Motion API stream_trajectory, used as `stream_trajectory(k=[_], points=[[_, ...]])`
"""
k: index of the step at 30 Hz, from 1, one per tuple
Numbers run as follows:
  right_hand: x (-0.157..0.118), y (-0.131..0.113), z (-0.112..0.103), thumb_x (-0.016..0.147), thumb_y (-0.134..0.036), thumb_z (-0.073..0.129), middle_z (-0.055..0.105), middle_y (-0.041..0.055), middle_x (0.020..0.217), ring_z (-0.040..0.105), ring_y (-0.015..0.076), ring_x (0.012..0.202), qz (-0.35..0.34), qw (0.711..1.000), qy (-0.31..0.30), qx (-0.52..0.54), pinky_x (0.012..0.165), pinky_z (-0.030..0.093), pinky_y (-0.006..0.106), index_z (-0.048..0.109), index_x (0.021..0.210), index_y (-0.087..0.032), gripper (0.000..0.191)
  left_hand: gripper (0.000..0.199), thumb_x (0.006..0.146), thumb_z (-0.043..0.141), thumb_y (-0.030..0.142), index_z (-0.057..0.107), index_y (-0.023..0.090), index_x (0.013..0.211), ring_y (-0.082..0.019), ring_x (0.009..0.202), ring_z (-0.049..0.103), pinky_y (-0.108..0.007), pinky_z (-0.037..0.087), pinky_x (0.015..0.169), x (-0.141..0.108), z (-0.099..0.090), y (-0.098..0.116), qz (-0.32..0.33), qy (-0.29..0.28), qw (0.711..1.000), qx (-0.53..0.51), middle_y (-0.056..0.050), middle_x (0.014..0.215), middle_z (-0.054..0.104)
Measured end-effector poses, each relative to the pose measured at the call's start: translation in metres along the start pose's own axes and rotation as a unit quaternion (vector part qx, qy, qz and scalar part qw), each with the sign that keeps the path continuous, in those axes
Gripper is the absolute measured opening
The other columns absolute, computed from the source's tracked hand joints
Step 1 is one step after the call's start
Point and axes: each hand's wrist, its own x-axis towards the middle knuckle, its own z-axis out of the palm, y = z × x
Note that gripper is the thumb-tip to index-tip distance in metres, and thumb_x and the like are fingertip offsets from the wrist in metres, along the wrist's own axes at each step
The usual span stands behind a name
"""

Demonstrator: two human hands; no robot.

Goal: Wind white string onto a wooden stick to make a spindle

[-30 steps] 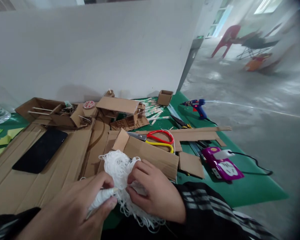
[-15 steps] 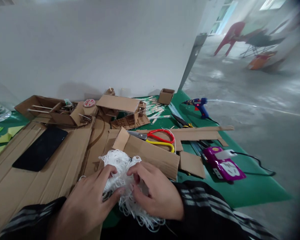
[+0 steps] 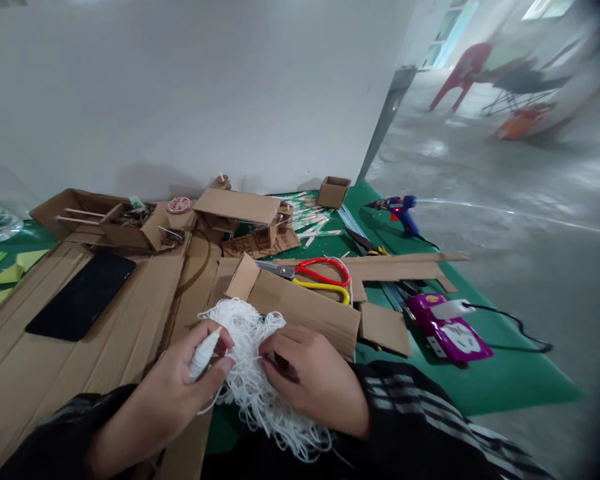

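1. Now the left hand (image 3: 180, 390) grips a small white wound bobbin (image 3: 203, 352) between thumb and fingers, closed around it.
2. Right hand (image 3: 313, 380) has fingers curled, pinching into the tangle of white string (image 3: 253, 363); both hands touch it.
3. Tangle: loose, looped, thin white strands, piled at the near table edge, partly on cardboard sheets (image 3: 105, 333), spilling toward the black sleeve.
4. Beyond: red-and-yellow scissors (image 3: 320, 278), purple device (image 3: 447, 328), blue glue gun (image 3: 400, 210).
5. Versus half a second ago: the bobbin shows again, upright in the left hand; before, flat fingers covered the string.
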Motion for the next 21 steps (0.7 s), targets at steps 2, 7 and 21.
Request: stream_trajectory(k=[2,7,21], points=[[-0.002,-0.002,-0.002,0.089,-0.017,0.056,0.068,0.0037,0.082,0.06,0.0164,0.078,-0.001,1.0,0.017,0.016,0.071,0.044,0.027,0.066,0.089,-0.018,0.01,0.017,0.089,0.052,0.038,0.05,0.021,0.088,-0.012,0.064,0.043,-0.023,0.039,0.062,-0.002,0.0,0.0,-0.005,-0.01,0.998,-0.056,0.004,0.071,0.046],[-0.006,-0.006,-0.009,0.09,-0.021,0.053,0.062,0.0071,0.092,0.058,0.0177,0.087,0.001,0.985,0.109,0.134,0.078,0.046,0.03,0.068,0.091,-0.018,0.015,0.019,0.089,0.054,0.04,0.049,0.021,0.087,-0.011,0.059,0.037,-0.022,0.034,0.056,-0.004,0.003,0.001,-0.026,-0.064,0.99,-0.123,0.006,0.065,0.041],[0.003,-0.023,-0.02,0.075,-0.044,0.073,0.035,-0.0101,0.049,0.028,0.0054,0.043,0.114,0.976,-0.101,0.158,0.042,0.018,0.02,0.068,0.096,-0.019,0.033,0.027,0.081,0.064,0.045,0.053,0.021,0.084,-0.003,0.033,0.014,-0.015,0.013,0.035,-0.001,0.014,0.002,-0.122,-0.057,0.935,-0.329,0.013,0.039,0.032]])
